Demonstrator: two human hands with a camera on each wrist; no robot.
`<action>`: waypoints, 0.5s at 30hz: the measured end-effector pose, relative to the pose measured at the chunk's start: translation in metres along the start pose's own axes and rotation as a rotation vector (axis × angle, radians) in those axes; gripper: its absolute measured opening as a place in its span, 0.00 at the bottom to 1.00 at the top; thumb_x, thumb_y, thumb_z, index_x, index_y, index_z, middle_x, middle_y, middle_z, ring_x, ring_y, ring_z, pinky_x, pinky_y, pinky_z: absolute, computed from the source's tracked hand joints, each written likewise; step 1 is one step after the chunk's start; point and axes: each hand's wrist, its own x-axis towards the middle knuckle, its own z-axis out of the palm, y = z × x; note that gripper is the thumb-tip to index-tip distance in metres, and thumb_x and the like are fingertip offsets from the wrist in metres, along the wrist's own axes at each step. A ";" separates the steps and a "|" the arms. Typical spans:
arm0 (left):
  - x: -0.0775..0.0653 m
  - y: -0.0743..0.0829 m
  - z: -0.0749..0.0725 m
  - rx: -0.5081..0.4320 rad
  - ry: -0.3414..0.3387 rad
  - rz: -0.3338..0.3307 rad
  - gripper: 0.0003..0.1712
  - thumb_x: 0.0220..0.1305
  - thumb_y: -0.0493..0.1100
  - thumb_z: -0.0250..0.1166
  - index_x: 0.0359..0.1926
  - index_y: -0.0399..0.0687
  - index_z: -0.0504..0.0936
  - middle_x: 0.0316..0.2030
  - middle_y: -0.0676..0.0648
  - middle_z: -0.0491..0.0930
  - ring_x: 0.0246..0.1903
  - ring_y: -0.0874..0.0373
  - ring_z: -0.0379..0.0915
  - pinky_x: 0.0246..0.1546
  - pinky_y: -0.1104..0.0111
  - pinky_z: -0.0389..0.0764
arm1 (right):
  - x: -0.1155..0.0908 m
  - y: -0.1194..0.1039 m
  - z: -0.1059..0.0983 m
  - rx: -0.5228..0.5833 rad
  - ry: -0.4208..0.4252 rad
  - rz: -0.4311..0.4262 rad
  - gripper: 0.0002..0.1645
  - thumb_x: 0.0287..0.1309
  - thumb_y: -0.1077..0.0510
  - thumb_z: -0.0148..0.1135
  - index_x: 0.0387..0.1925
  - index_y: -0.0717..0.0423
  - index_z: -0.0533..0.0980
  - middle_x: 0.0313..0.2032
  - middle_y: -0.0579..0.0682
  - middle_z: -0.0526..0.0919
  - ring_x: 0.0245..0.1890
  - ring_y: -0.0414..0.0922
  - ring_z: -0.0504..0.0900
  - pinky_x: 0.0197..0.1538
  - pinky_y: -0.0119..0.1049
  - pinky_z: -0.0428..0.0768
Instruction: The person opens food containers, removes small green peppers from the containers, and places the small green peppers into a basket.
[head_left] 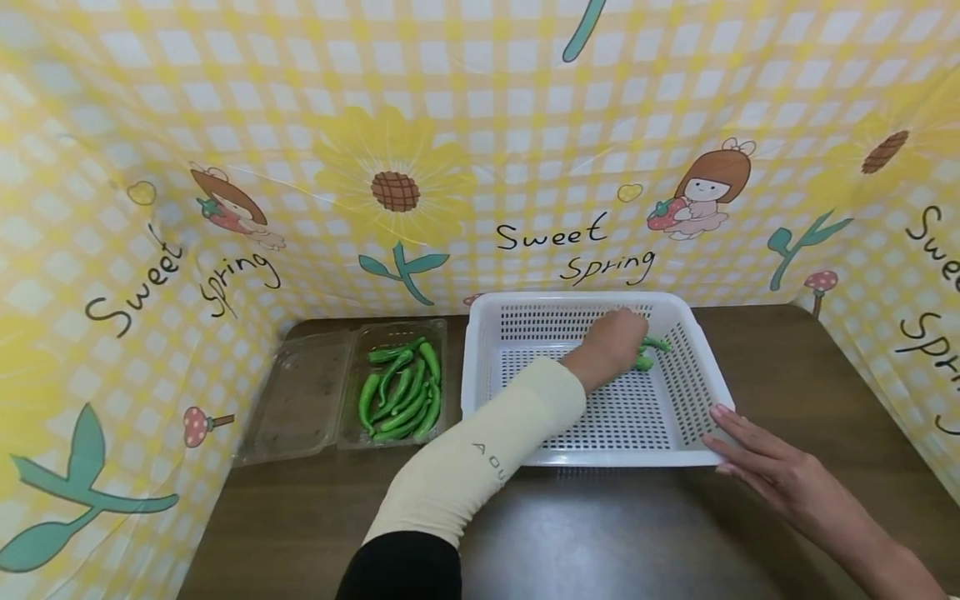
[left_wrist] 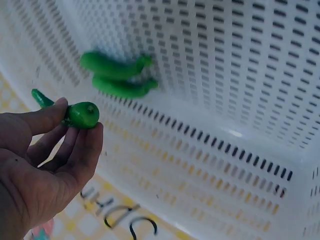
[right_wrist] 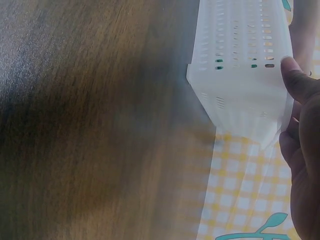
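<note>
My left hand reaches into the white plastic basket, over its far right part. In the left wrist view, its thumb and fingers pinch a green chili pepper, blunt stem end outward. Two more green peppers lie side by side on the basket's bottom, partly hidden by the hand in the head view. My right hand touches the basket's front right corner, its fingers fairly straight along the rim. In the right wrist view, its thumb rests against the rim.
Left of the basket, a clear plastic box holds several green peppers, its transparent lid folded out to the left. Brown wood-look tabletop lies beneath. A yellow checked cloth with printed flowers stands behind and at both sides.
</note>
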 end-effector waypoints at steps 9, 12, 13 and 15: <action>-0.005 0.019 0.027 0.037 -0.105 0.075 0.06 0.65 0.37 0.59 0.36 0.54 0.78 0.36 0.55 0.78 0.33 0.64 0.71 0.33 0.75 0.75 | 0.000 0.000 0.000 0.015 0.006 0.007 0.29 0.69 0.40 0.45 0.53 0.55 0.80 0.60 0.60 0.75 0.68 0.41 0.67 0.62 0.14 0.62; -0.003 0.018 0.035 0.038 -0.108 0.070 0.05 0.64 0.38 0.60 0.36 0.55 0.77 0.36 0.55 0.77 0.33 0.65 0.70 0.34 0.75 0.74 | 0.000 0.000 0.000 0.018 0.000 0.015 0.29 0.68 0.40 0.45 0.53 0.55 0.80 0.61 0.59 0.75 0.68 0.41 0.67 0.62 0.14 0.61; -0.002 0.017 0.037 0.031 -0.107 0.065 0.05 0.65 0.38 0.60 0.35 0.55 0.77 0.35 0.56 0.77 0.33 0.64 0.71 0.34 0.75 0.73 | 0.000 0.000 0.000 0.019 -0.002 0.018 0.29 0.68 0.40 0.44 0.53 0.54 0.80 0.61 0.59 0.75 0.68 0.41 0.67 0.62 0.14 0.61; -0.002 0.014 0.040 0.042 -0.095 0.057 0.05 0.64 0.38 0.60 0.34 0.55 0.76 0.34 0.56 0.76 0.33 0.65 0.70 0.34 0.75 0.73 | 0.000 0.000 0.000 0.023 -0.005 0.018 0.29 0.68 0.40 0.44 0.53 0.54 0.80 0.61 0.59 0.75 0.68 0.41 0.67 0.62 0.14 0.62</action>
